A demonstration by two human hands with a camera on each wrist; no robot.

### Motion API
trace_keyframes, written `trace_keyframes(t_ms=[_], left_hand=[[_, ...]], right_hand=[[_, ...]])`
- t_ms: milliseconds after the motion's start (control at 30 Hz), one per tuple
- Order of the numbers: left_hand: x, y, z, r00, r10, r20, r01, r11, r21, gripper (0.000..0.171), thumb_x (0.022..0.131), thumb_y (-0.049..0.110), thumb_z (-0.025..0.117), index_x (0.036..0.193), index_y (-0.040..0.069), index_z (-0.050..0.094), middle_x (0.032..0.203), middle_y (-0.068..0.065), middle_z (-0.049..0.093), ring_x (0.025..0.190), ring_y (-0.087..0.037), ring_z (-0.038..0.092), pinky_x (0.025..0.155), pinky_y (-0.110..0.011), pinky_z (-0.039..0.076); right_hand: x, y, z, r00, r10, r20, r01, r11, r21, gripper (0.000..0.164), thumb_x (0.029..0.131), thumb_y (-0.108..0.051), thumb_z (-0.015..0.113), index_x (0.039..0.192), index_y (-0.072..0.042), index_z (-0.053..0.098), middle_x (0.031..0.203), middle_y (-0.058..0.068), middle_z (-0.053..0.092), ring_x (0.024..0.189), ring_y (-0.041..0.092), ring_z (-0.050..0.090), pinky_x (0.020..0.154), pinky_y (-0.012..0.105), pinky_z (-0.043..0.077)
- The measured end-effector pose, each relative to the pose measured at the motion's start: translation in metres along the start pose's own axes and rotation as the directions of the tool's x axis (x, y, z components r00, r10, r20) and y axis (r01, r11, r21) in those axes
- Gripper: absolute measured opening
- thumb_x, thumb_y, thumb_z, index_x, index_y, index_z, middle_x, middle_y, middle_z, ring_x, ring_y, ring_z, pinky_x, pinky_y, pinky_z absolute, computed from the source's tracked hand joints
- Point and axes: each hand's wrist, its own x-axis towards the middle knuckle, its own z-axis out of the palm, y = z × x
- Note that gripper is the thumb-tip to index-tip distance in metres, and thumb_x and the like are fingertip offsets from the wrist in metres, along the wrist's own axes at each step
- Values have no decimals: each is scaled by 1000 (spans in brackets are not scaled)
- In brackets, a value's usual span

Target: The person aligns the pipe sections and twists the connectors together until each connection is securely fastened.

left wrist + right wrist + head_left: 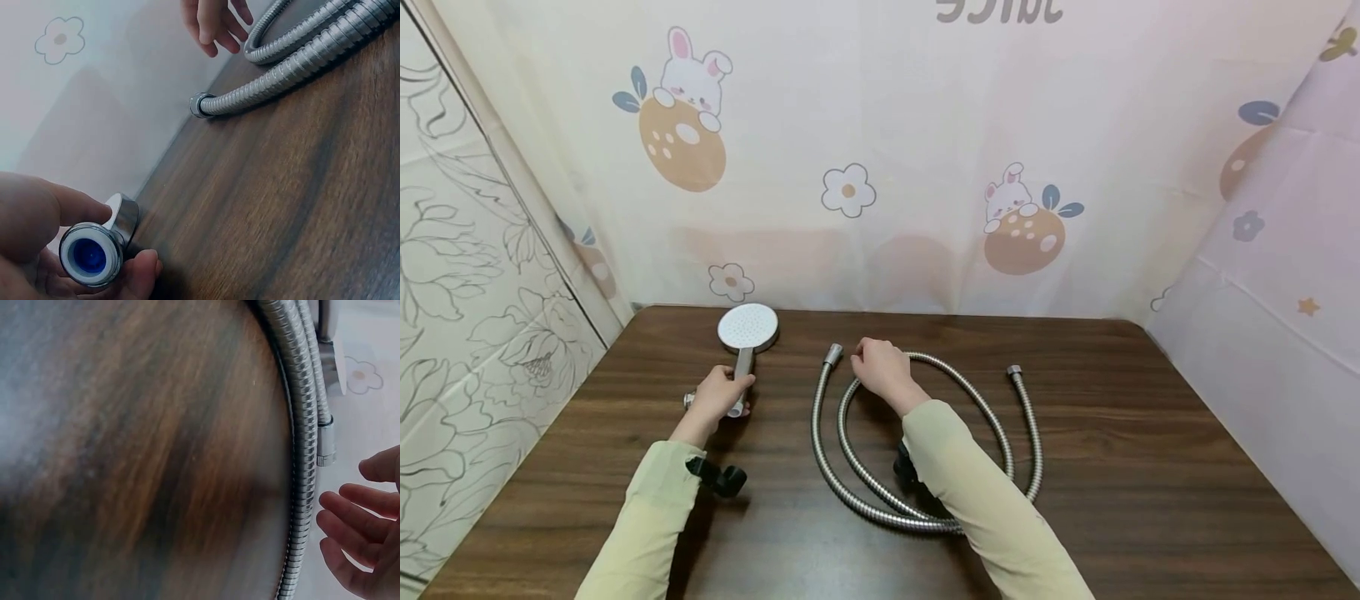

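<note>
At the left of the table, my left hand grips the handle of a shower head, whose round white spray face points up. The left wrist view looks at the handle's end, a chrome ring with a blue insert, between thumb and fingers. A coiled metal shower hose lies in the middle. My right hand hovers over the coil's far left part, beside the hose's left end fitting. In the right wrist view its fingers are loosely spread and hold nothing.
A small chrome piece shows just left of my left hand. The hose's other end fitting lies to the right on the brown wooden table. A printed curtain hangs right behind the table's far edge.
</note>
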Motion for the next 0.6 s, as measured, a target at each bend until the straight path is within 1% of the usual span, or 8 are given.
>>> trace_keyframes(t_ms=[100, 200, 267, 333, 400, 467, 533, 600], left_hand=[[0, 1, 0, 1000, -14, 24, 14, 999, -38, 49, 94, 18, 45, 130, -10, 25, 107, -21, 43, 58, -10, 54, 56, -25, 52], [1, 2, -1, 997, -29, 76, 36, 995, -95, 50, 95, 18, 42, 132, -12, 24, 102, -21, 45, 57, -9, 56, 57, -25, 52], [2, 3, -1, 993, -40, 107, 55, 989, -134, 49, 96, 18, 40, 131, -12, 25, 98, -19, 46, 57, -9, 57, 58, -25, 52], [2, 4, -2, 990, -42, 137, 65, 984, -166, 47, 97, 18, 38, 130, -14, 26, 94, -17, 48, 58, -8, 58, 59, -24, 52], [2, 4, -2, 988, -48, 149, 78, 976, -202, 46, 97, 18, 38, 128, -14, 27, 90, -13, 49, 58, -8, 58, 59, -23, 52], [2, 4, -1, 985, -48, 163, 86, 968, -235, 45, 97, 17, 38, 127, -15, 28, 87, -11, 51, 59, -8, 58, 59, -23, 52], [3, 3, 0, 983, -50, 175, 96, 959, -265, 45, 97, 17, 38, 128, -14, 28, 85, -8, 53, 60, -9, 59, 60, -23, 52], [3, 2, 1, 980, -48, 191, 104, 949, -296, 46, 97, 18, 38, 129, -14, 27, 83, -7, 54, 61, -10, 59, 61, -24, 52]], right_hand=[[3, -3, 2, 1000, 4, 11, -4, 1000, -21, 25, 92, -30, 51, 106, -12, 63, 96, 4, 66, 77, 19, 61, 62, 34, 48], [6, -7, 2, 1000, 11, 18, -10, 1000, -25, 27, 92, -31, 51, 105, -11, 63, 97, 4, 66, 79, 18, 61, 63, 33, 48], [7, -9, 4, 1000, 15, 24, -15, 1000, -15, 28, 92, -31, 50, 106, -11, 63, 97, 5, 65, 76, 17, 60, 60, 32, 47], [8, -11, 5, 999, 21, 32, -21, 1000, 0, 28, 92, -31, 50, 105, -10, 62, 94, 4, 65, 71, 16, 57, 56, 29, 45], [9, -14, 7, 999, 26, 35, -27, 1000, 13, 25, 92, -32, 51, 98, -10, 63, 84, 3, 63, 64, 14, 54, 52, 27, 41], [10, -16, 9, 998, 34, 44, -35, 999, 19, 25, 92, -34, 51, 85, -11, 60, 69, 1, 56, 56, 14, 48, 48, 25, 35], [11, -17, 10, 998, 46, 50, -47, 999, 13, 30, 91, -36, 51, 72, -13, 54, 57, -1, 45, 51, 13, 42, 45, 25, 31], [11, -19, 11, 996, 60, 64, -60, 998, 1, 38, 90, -40, 51, 63, -15, 47, 52, -2, 38, 48, 13, 39, 44, 25, 29]])
